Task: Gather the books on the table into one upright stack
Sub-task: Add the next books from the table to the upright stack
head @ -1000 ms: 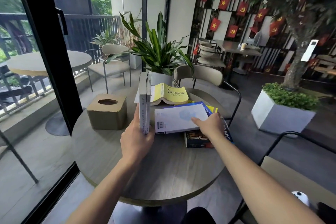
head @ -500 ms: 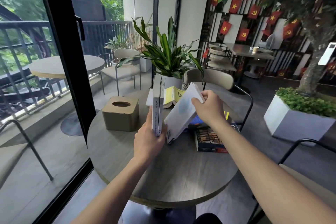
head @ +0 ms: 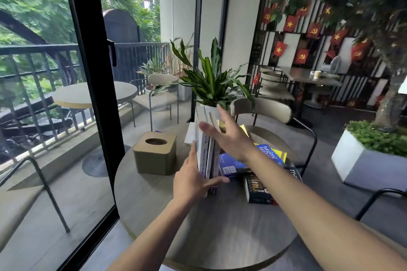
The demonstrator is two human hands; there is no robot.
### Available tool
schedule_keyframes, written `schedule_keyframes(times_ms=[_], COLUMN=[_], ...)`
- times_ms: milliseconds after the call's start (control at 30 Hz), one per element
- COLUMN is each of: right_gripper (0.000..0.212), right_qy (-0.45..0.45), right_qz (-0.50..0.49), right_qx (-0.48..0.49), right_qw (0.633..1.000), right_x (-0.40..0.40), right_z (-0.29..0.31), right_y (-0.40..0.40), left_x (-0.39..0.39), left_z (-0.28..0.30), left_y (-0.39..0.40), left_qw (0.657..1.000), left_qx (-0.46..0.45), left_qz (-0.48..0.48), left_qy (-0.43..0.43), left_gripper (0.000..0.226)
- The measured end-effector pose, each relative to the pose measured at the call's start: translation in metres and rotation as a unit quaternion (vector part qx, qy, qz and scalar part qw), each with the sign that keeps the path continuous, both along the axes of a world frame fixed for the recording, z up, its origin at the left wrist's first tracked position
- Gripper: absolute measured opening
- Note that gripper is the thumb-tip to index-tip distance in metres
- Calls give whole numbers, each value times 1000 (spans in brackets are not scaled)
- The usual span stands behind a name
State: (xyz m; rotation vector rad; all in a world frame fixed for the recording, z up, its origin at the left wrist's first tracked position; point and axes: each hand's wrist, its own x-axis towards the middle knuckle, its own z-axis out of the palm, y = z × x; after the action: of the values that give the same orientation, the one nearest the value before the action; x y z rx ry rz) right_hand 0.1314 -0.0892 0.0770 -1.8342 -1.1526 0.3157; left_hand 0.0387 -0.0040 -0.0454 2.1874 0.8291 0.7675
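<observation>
Two white books (head: 206,149) stand upright side by side near the middle of the round grey table (head: 211,233). My left hand (head: 193,180) clasps their lower near edge, thumb across the right book's base. My right hand (head: 226,136) hovers open just right of the upright books, fingers spread, holding nothing. To the right lie a blue book (head: 233,164) over a yellow one (head: 280,154), and a dark book (head: 257,189) nearer me, partly under my right forearm. A yellow open book behind my right hand is mostly hidden.
A tan tissue box (head: 155,155) sits on the table's left side. A potted plant (head: 211,86) stands at the far edge, with a beige chair (head: 264,110) behind it. A black glass door frame (head: 92,94) is close on the left. A white planter (head: 361,160) stands right.
My right hand set the white book upright against the first one and let go, now open beside it. My left hand shifted to hold both books.
</observation>
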Motion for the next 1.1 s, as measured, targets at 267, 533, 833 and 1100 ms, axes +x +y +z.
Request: schedule_keyframes(times_ms=[267,533,833,1100], right_gripper=[84,72,75,81], right_qy=[-185,-227,-156,-108], right_qz=[-72,-119,-70,-163], right_qx=[-28,-10,50,4], right_qw=[980,967,984,981], right_x=[-6,-16,0,45], right_z=[-12,-15,-33,-81], right_y=[14,21,13,-11], left_x=[16,17,14,19], left_z=[0,-5,-8,-14], left_y=[-3,-5,-11,-9], left_qw=[999,999,996,995], left_qx=[0,-25,-71,-45], left_qz=[22,19,39,54], left_qy=[32,-8,-47,-70], left_gripper=[104,81,94,87])
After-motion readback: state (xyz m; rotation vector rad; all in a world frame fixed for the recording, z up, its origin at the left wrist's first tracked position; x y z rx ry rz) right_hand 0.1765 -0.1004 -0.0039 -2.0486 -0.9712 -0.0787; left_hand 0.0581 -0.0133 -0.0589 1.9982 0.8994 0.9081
